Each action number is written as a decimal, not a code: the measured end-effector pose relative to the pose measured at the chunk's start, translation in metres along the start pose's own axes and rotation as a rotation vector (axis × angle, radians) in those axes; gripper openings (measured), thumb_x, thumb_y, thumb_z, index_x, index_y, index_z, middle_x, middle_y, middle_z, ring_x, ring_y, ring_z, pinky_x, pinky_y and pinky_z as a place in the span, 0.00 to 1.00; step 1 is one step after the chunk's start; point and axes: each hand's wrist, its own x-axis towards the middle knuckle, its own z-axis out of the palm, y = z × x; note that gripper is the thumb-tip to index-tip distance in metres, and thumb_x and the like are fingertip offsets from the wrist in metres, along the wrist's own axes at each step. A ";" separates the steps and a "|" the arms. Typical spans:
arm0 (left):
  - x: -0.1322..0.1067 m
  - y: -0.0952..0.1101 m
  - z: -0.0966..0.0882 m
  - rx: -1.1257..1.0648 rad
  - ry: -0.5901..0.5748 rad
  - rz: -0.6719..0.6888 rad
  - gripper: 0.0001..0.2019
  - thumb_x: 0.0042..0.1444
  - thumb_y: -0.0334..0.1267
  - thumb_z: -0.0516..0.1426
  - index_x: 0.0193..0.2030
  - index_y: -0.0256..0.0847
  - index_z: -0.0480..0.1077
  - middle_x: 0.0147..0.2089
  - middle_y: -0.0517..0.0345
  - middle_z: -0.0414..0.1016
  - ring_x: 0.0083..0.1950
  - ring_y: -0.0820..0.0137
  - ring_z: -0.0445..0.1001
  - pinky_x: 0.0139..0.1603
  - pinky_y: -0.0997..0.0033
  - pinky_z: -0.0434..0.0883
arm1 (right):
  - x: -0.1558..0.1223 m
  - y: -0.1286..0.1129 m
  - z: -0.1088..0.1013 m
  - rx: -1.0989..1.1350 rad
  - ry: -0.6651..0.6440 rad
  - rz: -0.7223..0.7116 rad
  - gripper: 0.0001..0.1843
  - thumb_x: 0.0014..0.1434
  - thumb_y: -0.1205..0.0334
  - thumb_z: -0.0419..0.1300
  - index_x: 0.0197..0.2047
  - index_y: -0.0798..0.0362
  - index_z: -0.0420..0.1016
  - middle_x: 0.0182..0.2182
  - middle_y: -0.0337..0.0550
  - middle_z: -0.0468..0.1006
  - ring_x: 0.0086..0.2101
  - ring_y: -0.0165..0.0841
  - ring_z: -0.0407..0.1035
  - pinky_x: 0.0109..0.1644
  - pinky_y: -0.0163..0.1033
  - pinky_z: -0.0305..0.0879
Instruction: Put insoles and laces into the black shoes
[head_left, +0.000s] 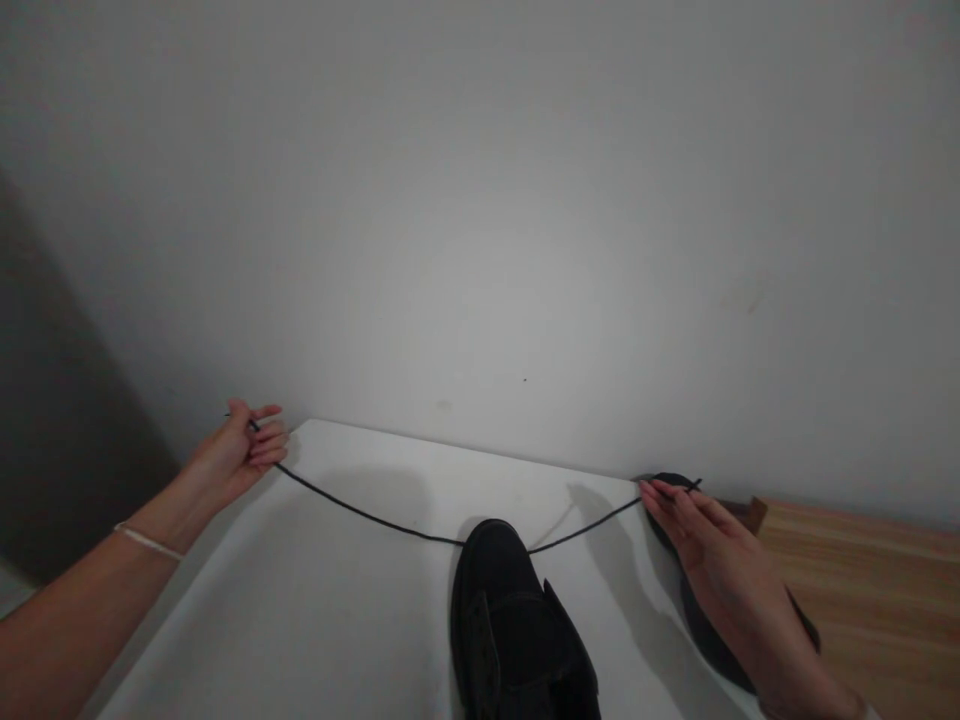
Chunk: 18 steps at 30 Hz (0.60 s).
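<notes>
A thin black shoelace (365,514) stretches between my two hands, sagging toward the middle. My left hand (251,440), at the far left edge of the white tabletop, has its fingers closed on one end. Over on the right, my right hand (709,530) pinches the other end between thumb and fingers, with the tip sticking out. A black shoe (499,600) stands toe-forward at the bottom middle, its tongue and eyelet flaps spread. Behind the toe the lace's middle part is hidden. A second black shoe (716,635) lies partly covered by my right hand and forearm.
The white tabletop (360,600) meets a pale grey wall (480,220) along its far edge. To the right is a light wood-grain surface (870,590). A dark area (60,400) lies at the left.
</notes>
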 end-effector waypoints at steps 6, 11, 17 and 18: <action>0.020 0.016 0.013 -0.046 0.000 0.133 0.19 0.75 0.30 0.39 0.34 0.35 0.63 0.23 0.66 0.58 0.22 0.82 0.60 0.23 0.87 0.63 | 0.021 -0.010 0.029 0.082 0.095 -0.241 0.20 0.41 0.51 0.77 0.30 0.51 0.74 0.35 0.37 0.80 0.42 0.30 0.77 0.67 0.44 0.64; 0.016 0.037 0.002 -0.015 0.028 0.266 0.15 0.74 0.27 0.41 0.37 0.38 0.63 0.20 0.69 0.52 0.19 0.81 0.53 0.18 0.84 0.56 | 0.024 -0.035 0.009 0.098 0.114 -0.332 0.15 0.45 0.55 0.76 0.31 0.48 0.75 0.36 0.36 0.78 0.42 0.31 0.75 0.67 0.47 0.62; -0.006 0.027 -0.002 0.128 0.041 0.253 0.14 0.71 0.25 0.43 0.40 0.33 0.69 0.22 0.67 0.58 0.20 0.81 0.54 0.18 0.85 0.55 | 0.013 -0.037 -0.019 0.016 0.138 -0.241 0.19 0.41 0.55 0.77 0.37 0.46 0.80 0.34 0.36 0.78 0.36 0.28 0.73 0.45 0.31 0.74; -0.013 0.021 0.003 0.158 0.020 0.240 0.12 0.70 0.24 0.46 0.43 0.32 0.70 0.24 0.66 0.61 0.20 0.82 0.55 0.19 0.86 0.56 | 0.009 -0.032 -0.019 -0.012 0.123 -0.211 0.20 0.41 0.55 0.77 0.38 0.47 0.80 0.34 0.37 0.79 0.35 0.29 0.74 0.42 0.31 0.74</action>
